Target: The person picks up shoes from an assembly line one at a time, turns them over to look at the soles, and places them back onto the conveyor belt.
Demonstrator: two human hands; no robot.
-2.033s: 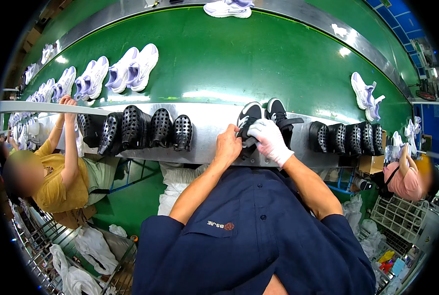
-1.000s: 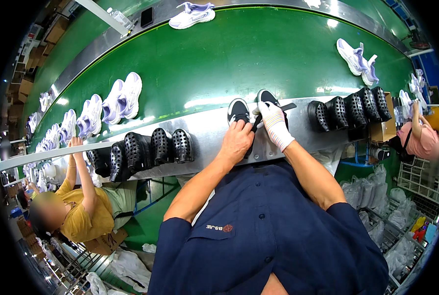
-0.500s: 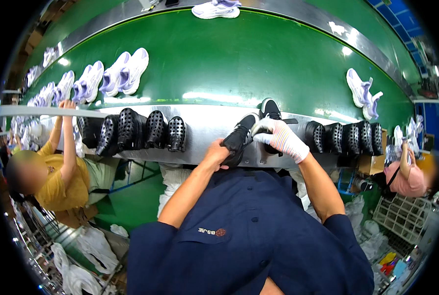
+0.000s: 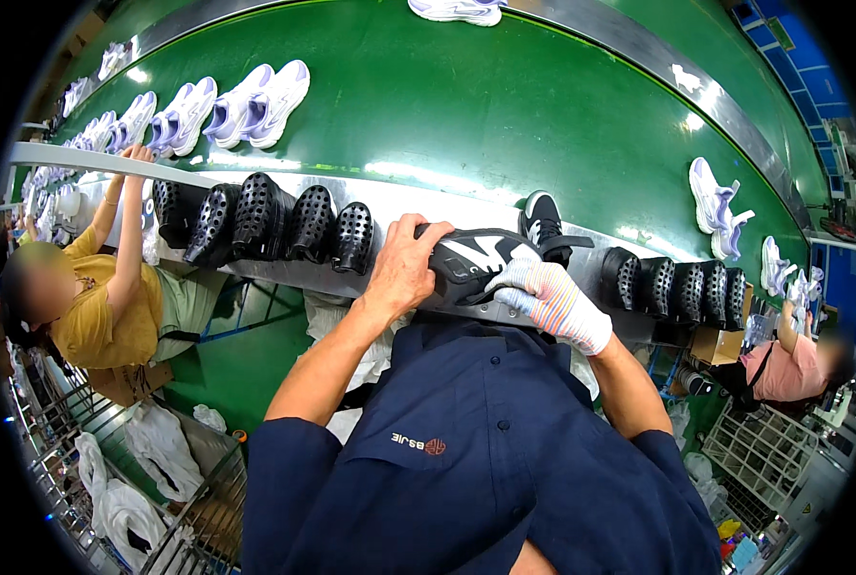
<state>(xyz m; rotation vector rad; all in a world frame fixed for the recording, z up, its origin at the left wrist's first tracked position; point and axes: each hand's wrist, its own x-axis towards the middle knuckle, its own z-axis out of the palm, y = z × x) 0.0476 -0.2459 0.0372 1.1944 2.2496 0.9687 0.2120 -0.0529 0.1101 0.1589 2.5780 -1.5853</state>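
A black sneaker (image 4: 466, 257) with white side markings is tipped on its side between my hands, its sole edge turned away from me. My bare left hand (image 4: 405, 270) is wrapped round its left end. My right hand (image 4: 551, 299), in a white striped knit glove, pinches the near edge of the same sneaker toward its right end; the fingertips are partly hidden. Just beyond, a second black-and-white sneaker (image 4: 541, 215) sits on the metal ledge (image 4: 490, 203), with a dark strap (image 4: 568, 244) sticking out to its right.
Black perforated shoe-shaped blocks (image 4: 258, 218) line the ledge at left, with more blocks (image 4: 656, 285) at right. White-and-lilac sneakers (image 4: 277, 103) lie on the green surface (image 4: 428, 105), with another pair (image 4: 715, 206) at right. Co-workers sit either side, one in yellow (image 4: 112, 311), one in pink (image 4: 783, 369).
The held sneaker has been turned from pointing away to lying sideways on its side. My left hand has moved up around its left end. The whole view has shifted slightly.
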